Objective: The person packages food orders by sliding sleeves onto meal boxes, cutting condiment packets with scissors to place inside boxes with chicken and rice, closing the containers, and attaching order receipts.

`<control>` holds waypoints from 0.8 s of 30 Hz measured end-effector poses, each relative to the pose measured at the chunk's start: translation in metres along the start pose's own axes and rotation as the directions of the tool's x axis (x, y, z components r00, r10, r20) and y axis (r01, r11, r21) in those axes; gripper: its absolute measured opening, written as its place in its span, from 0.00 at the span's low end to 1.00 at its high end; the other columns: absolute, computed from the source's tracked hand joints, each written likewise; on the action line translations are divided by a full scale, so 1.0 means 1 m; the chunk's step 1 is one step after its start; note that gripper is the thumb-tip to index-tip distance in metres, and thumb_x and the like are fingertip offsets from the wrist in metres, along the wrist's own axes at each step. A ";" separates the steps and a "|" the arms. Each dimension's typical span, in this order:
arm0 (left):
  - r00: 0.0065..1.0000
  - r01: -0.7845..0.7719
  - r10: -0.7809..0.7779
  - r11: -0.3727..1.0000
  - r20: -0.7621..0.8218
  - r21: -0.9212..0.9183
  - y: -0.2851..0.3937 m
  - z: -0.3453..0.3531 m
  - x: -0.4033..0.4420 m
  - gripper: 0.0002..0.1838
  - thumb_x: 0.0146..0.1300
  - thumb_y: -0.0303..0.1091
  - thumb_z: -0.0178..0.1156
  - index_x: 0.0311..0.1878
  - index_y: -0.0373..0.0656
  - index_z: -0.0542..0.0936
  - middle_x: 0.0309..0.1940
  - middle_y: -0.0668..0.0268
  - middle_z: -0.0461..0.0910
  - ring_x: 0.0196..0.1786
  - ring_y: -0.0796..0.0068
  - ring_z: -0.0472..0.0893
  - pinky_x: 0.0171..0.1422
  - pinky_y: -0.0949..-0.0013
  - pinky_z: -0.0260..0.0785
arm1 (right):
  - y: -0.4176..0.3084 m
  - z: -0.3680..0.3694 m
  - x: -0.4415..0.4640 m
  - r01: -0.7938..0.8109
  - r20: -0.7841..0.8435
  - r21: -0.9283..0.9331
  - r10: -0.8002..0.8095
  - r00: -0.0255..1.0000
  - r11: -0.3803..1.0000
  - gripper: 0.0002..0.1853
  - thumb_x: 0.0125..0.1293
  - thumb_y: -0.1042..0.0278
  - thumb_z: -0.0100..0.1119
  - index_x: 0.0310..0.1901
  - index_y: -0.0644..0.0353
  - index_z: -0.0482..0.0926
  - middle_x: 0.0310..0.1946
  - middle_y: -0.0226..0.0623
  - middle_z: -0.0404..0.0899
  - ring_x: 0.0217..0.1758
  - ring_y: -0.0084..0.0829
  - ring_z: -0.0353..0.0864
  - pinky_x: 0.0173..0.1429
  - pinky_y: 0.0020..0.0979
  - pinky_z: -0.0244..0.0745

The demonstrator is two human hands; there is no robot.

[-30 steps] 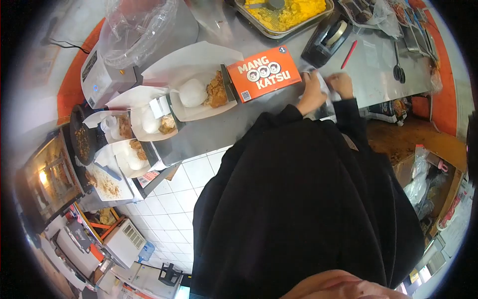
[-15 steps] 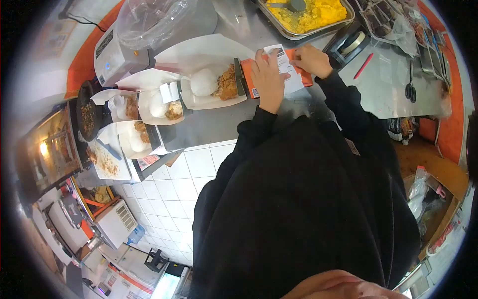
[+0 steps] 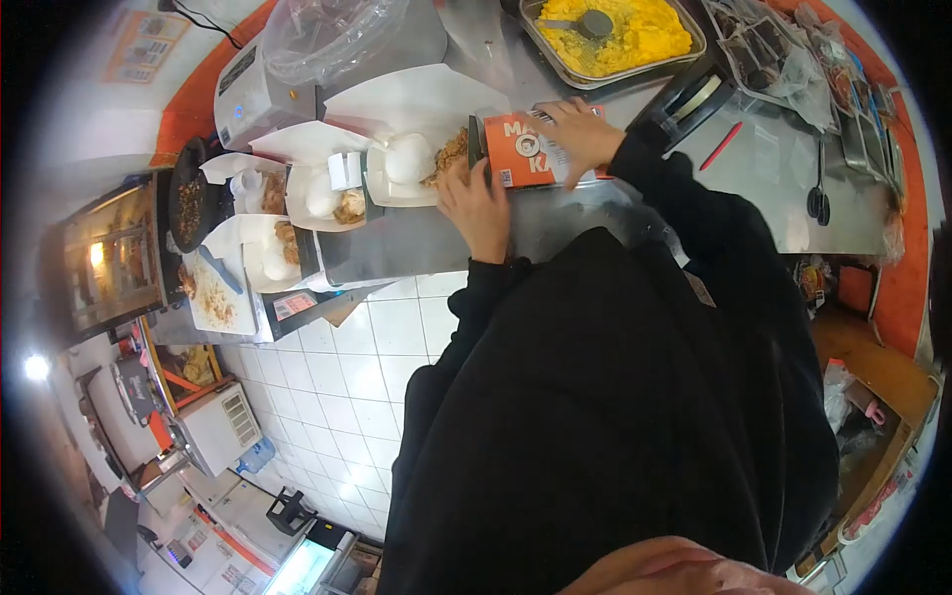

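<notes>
In the head view, you are leaning over the steel counter (image 3: 387,253) with both hands at a row of food boxes. Your right hand (image 3: 577,139) is lying over the orange Mang Katsu box (image 3: 511,151), its fingers spreading apart across the lid and partly covering the printed name. A white paper slip (image 3: 558,163) is showing on that lid beside your thumb, its far end disappearing under your fingers. Your left hand (image 3: 478,210) is reaching to the near side of the seam where the orange box is meeting the open box (image 3: 421,97); its fingers are bending slightly, though from this angle you cannot tell whether they are pinching an edge or only touching it. That open box is holding a rice mound (image 3: 409,159) and a fried cutlet (image 3: 452,152), the cutlet sitting just beyond your left fingertips. Further left, a smaller open box is holding another rice mound (image 3: 322,195). Beyond your right hand, a metal tray of yellow food (image 3: 654,35) is standing near the black tape dispenser (image 3: 684,104), with a red pen (image 3: 721,146) and black scissors (image 3: 818,198) lying farther right.
</notes>
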State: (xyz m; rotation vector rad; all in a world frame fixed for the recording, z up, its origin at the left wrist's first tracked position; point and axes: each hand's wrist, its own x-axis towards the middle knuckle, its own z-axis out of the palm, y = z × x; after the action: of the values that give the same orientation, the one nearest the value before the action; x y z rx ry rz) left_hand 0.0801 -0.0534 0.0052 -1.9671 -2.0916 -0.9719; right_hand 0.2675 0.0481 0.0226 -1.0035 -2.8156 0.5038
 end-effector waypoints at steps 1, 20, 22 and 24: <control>1.000 -0.008 0.008 1.000 -0.003 0.008 -0.007 0.000 -0.003 0.15 0.52 0.37 0.57 0.44 0.46 0.75 0.47 0.59 0.69 0.54 0.62 0.64 0.53 0.57 0.54 | -0.008 0.006 -0.001 -0.042 -0.060 -0.038 0.040 0.997 0.998 0.62 0.20 0.57 0.73 0.63 0.54 0.48 0.52 0.49 0.60 0.54 0.45 0.61 0.52 0.42 0.59; 0.950 0.079 -0.041 0.990 0.310 -0.114 -0.008 0.029 -0.004 0.25 0.54 0.35 0.56 0.52 0.30 0.66 0.46 0.46 0.71 0.48 0.50 0.71 0.53 0.55 0.61 | -0.174 0.038 -0.528 -0.759 -0.347 0.373 0.678 -0.648 -0.534 0.46 0.33 0.50 0.64 0.59 0.57 0.60 0.44 0.49 0.69 0.47 0.47 0.67 0.50 0.41 0.64; 0.949 -0.093 0.091 0.996 0.301 -0.006 0.024 0.024 -0.005 0.22 0.53 0.31 0.55 0.51 0.31 0.68 0.47 0.48 0.71 0.50 0.52 0.71 0.54 0.56 0.61 | -0.193 0.048 -0.612 -0.681 -0.279 0.443 0.632 -0.723 -0.583 0.47 0.34 0.46 0.64 0.59 0.57 0.59 0.47 0.51 0.70 0.48 0.50 0.70 0.51 0.42 0.64; 0.960 -0.263 0.244 0.954 0.140 0.141 0.015 0.054 -0.016 0.20 0.50 0.25 0.52 0.50 0.36 0.71 0.49 0.53 0.71 0.54 0.56 0.69 0.58 0.59 0.59 | -0.201 0.068 -0.684 -0.564 -0.235 0.361 0.512 -0.826 -0.743 0.47 0.37 0.38 0.62 0.60 0.50 0.57 0.49 0.51 0.69 0.52 0.49 0.69 0.53 0.42 0.64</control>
State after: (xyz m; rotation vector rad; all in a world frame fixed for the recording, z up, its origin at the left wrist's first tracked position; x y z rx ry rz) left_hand 0.1151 -0.0404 -0.0397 -2.1892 -1.8424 -0.6329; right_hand 0.6638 -0.5477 0.0332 -3.0614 0.1285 -0.0830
